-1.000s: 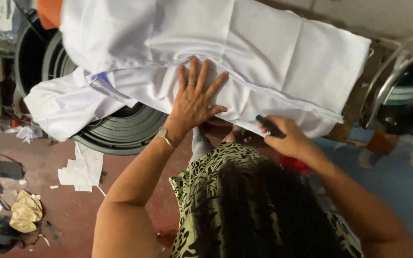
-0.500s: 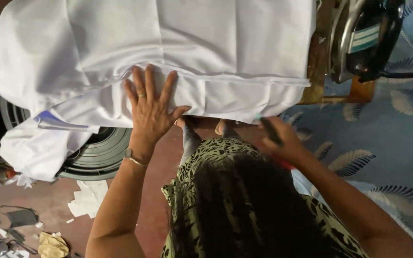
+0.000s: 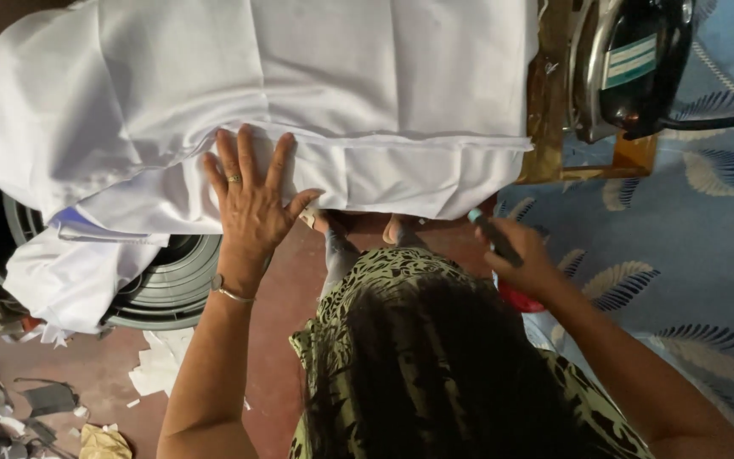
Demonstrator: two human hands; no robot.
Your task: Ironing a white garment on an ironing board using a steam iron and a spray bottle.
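A white cloth is spread over a board and hangs down over its near edge. My left hand lies flat on the cloth's hanging fold, fingers spread, with a ring and a thin bracelet on it. My right hand is closed around a dark pen-like marker with a light blue tip, held just below the cloth's right lower corner. My patterned green and black garment fills the lower middle of the view.
A dark clothes iron rests on a wooden stand at the top right. A blue sheet with leaf prints covers the right side. A round dark tub and paper and cloth scraps lie on the reddish floor at left.
The view has shifted, so the cloth and the iron sit further left and nearer. My left hand stays pressed flat on the cloth and my right hand keeps the marker.
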